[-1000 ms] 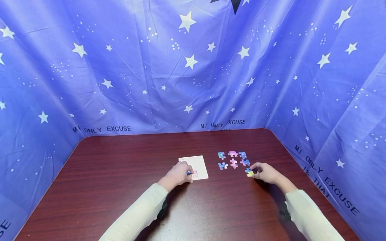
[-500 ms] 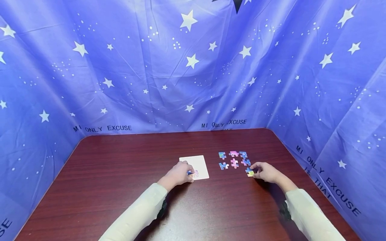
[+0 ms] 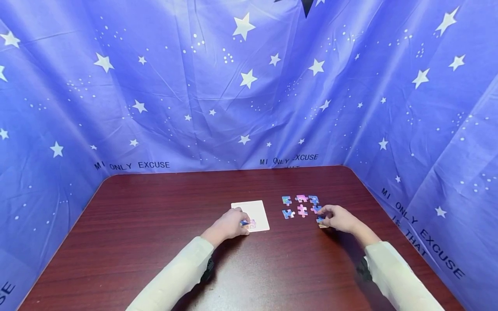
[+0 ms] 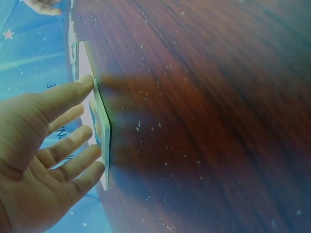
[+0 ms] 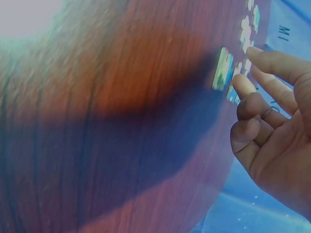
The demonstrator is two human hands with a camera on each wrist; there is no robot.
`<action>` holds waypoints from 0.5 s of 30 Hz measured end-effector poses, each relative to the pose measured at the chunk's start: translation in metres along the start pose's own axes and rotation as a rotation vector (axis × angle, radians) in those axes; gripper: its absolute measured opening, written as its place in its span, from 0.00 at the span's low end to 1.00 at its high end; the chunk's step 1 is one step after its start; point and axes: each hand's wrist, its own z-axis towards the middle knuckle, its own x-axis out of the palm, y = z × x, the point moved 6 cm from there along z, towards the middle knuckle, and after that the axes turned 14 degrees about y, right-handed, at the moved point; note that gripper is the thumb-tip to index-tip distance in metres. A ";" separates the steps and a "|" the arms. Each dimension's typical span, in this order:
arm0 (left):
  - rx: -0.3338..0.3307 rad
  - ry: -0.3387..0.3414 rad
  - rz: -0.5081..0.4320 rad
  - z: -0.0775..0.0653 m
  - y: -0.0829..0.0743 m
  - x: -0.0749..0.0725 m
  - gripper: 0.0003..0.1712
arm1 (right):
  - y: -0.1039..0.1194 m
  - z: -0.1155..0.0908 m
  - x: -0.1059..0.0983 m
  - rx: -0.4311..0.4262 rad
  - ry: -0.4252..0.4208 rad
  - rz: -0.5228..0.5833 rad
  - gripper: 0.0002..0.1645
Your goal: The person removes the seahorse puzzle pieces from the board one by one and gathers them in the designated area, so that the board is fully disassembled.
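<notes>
My left hand (image 3: 230, 223) rests on the near left part of a white puzzle board (image 3: 258, 211). In the left wrist view its thumb is at the board's edge and the loosely bent fingers touch the surface. By the fingertips sits a pink and purple puzzle piece (image 3: 253, 223); blue shows beneath the fingers. My right hand (image 3: 339, 219) hovers over the loose pieces, thumb and index finger apart. Its fingertips overlap a blue and purple piece (image 3: 315, 209) in the head view. The hand partly covers a blue and yellow piece (image 5: 222, 70), which lies flat below the fingers.
More loose pieces lie in rows on the dark red wooden table (image 3: 163, 216), among them a pink piece (image 3: 302, 211), a blue one (image 3: 288, 214) and a green and blue one (image 3: 286, 200). A blue star-patterned curtain (image 3: 218, 108) hangs around the far edges.
My right hand has left the blue and yellow piece and moved slightly away from me and left, to the blue and purple piece. The left hand stays on the board.
</notes>
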 end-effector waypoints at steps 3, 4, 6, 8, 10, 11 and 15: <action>0.008 -0.001 0.005 -0.001 0.001 -0.001 0.15 | 0.007 0.004 0.000 -0.023 -0.015 0.007 0.17; 0.007 0.000 0.004 -0.001 0.001 -0.001 0.15 | 0.009 0.005 0.001 -0.026 -0.019 0.011 0.17; 0.006 0.002 0.001 -0.002 0.002 -0.001 0.15 | 0.012 0.009 0.003 -0.024 -0.019 0.017 0.18; 0.002 0.003 -0.010 -0.003 0.004 -0.001 0.15 | 0.016 0.013 0.005 -0.021 -0.009 0.052 0.18; -0.001 0.005 -0.016 -0.004 0.005 -0.001 0.15 | 0.021 0.017 0.008 -0.019 0.000 0.076 0.18; -0.004 0.004 -0.018 -0.005 0.006 -0.001 0.14 | 0.023 0.018 0.010 -0.014 0.004 0.088 0.18; -0.012 -0.007 0.002 -0.008 0.010 -0.002 0.14 | 0.032 0.026 0.015 -0.019 0.009 0.107 0.17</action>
